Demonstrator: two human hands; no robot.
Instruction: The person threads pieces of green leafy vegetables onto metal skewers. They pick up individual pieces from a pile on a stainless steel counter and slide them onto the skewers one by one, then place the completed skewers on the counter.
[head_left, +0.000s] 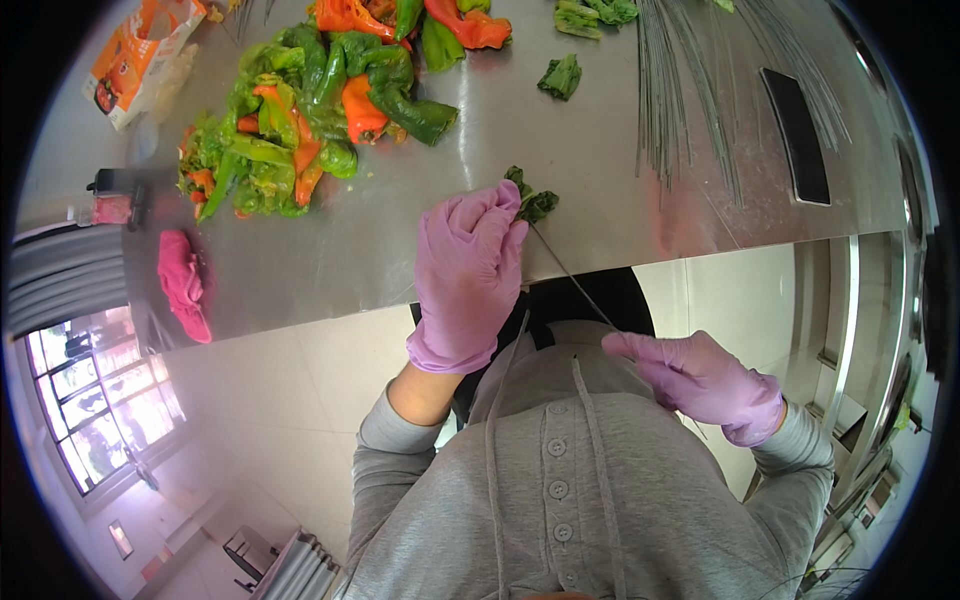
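Observation:
My left hand (472, 277), in a pink glove, is closed around a dark green piece of pepper (538, 204) just above the steel table's front edge. Part of that piece is hidden under the fingers. A thin metal skewer (574, 279) runs from the green piece down to my right hand (697, 379), also gloved in pink. Its fingers are closed on the skewer's lower end, over my lap. Whether the tip passes through the piece cannot be seen. Beyond my left hand lies a heap of soft green and red peppers (322, 112).
More metal skewers (664, 97) lie at the back right, beside a dark smartphone (796, 135). A loose green pepper piece (561, 77) sits nearer the middle. On the left are a bright pink cloth (182, 285), a black-and-clear container (116, 201) and an orange-and-white bag (142, 60).

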